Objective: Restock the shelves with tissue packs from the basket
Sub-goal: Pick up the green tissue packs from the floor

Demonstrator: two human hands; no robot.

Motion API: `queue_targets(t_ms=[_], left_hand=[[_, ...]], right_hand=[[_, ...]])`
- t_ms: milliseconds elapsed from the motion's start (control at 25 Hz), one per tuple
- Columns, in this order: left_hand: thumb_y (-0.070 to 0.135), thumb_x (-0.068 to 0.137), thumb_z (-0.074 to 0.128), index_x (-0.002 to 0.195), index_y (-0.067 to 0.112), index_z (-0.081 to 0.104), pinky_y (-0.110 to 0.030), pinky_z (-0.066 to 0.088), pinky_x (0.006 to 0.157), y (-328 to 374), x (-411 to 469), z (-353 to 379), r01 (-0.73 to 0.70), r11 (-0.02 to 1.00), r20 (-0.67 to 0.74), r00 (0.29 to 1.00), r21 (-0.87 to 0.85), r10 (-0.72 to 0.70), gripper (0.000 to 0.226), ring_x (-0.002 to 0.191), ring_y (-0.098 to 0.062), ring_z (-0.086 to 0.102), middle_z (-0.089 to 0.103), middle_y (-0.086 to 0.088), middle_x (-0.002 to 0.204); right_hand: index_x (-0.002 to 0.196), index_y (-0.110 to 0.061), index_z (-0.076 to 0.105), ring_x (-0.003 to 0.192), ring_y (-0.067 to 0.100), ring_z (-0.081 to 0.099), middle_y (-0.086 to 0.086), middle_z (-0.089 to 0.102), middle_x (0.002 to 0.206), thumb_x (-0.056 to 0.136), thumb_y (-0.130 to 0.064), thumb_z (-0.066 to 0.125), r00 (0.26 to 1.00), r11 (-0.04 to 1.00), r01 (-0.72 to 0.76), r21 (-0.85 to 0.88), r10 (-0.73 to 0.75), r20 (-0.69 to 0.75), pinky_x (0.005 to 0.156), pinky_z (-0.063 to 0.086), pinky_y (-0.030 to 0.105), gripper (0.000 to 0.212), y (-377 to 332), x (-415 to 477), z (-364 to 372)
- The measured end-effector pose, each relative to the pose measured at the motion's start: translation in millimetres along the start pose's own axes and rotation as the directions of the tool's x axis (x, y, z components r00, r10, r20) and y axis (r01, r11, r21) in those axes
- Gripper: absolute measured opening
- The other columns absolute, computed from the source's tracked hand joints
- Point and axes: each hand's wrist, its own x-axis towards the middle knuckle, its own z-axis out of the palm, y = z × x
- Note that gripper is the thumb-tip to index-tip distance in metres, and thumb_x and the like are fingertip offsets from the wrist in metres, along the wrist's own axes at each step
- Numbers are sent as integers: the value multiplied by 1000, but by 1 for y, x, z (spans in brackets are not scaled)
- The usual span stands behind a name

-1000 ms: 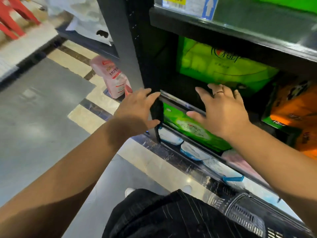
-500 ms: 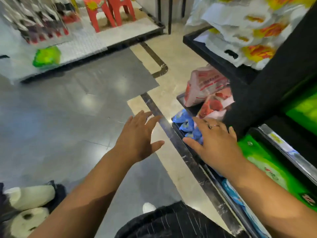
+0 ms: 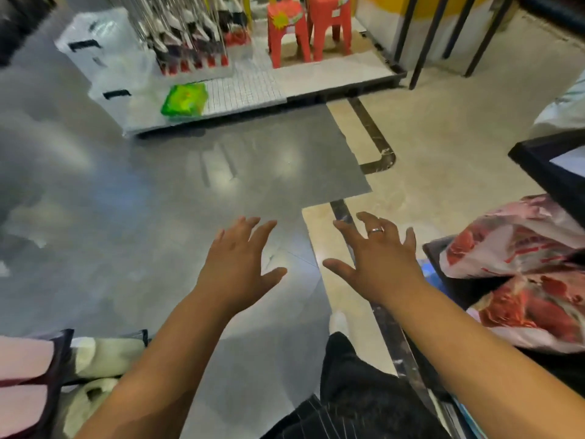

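left hand [image 3: 235,264] grip spread wide, empty, right hand [image 3: 378,259] likewise

Under my left hand [image 3: 240,264] the floor [image 3: 126,217] is glossy grey; under my right hand [image 3: 380,264] it turns beige with a dark marbled stripe [image 3: 340,209]. Red-and-white printed packs [image 3: 519,245] lie right of it — far ahead, a bright green pack [image 3: 184,103] and red stools [image 3: 308,26]

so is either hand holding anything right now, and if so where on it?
Nothing is held. The left hand and the right hand are both empty, fingers spread, hovering over the glossy grey floor, touching no pack.
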Motion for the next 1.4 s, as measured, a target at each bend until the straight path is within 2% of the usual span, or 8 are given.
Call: queue_targets(t_ms=[320,520,840,1040,1240,1400], left_hand=[[57,88,54,152,31,10,-40,6,121,-68,166,-31,274,960,-39,960,-55,-276,82,148,-20,5,14,1,160],[58,87,56,152,31,13,-40,2,119,-147,251,-52,399,911,-84,909,-103,-408,83,148,-20,7,16,1,159],[58,87,56,152,31,11,-40,3,119,-342,406,-88,441,895,-36,896,-65,-443,83,148,-21,6,15,1,159],[58,86,57,152,31,13,-40,4,119,-443,501,-133,399,916,-17,917,-37,-399,84,148,-22,6,18,0,158],[58,86,57,152,30,13,-39,5,119,-534,607,-160,387,922,-5,922,-6,-387,85,148,-23,8,19,-1,158],[57,85,58,152,30,14,-41,7,118,-617,715,-167,421,907,3,907,5,-421,85,147,-24,11,21,-2,158]], right_hand=[[150,-42,14,146,30,18,0,13,160,85,-76,30,976,974,217,-65,-215,27,114,15,59,76,-28,237,-60],[150,-41,14,144,30,20,2,13,160,86,-75,33,944,943,326,-69,-321,78,115,14,59,76,-80,372,-82],[151,-38,15,141,31,26,3,14,159,85,-76,33,935,933,344,-104,-330,127,114,19,59,77,-208,592,-89],[150,-40,14,142,31,23,1,11,159,87,-75,34,926,938,345,-27,-336,174,114,17,58,75,-291,699,-103],[151,-40,15,143,31,21,1,11,160,86,-75,36,924,938,346,-4,-340,176,114,16,59,76,-346,829,-120],[151,-38,16,142,31,24,4,14,159,87,-73,37,921,935,355,5,-350,169,114,20,57,76,-387,972,-128]])
